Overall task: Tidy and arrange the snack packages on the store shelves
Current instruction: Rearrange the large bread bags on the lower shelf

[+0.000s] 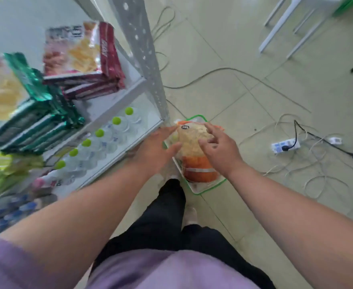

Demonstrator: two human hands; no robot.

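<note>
An orange snack package [194, 147] lies in a white bin with a green rim [213, 187] on the floor beside the shelf. My left hand [156, 149] is at the package's left side, fingers spread and touching it. At the package's right side my right hand [219, 148] has its fingers curled over the top. Neither hand has closed around it. On the shelf at the left stand red snack packages [84, 59] and green snack packages [31, 113] in stacks.
The white metal shelf unit [117, 101] fills the left, with its upright post [148, 59] close to the bin. Bottles with green caps [99, 138] line a lower shelf. Cables and a power strip [286, 146] lie on the tiled floor at right. White chair legs [286, 32] stand at the far right.
</note>
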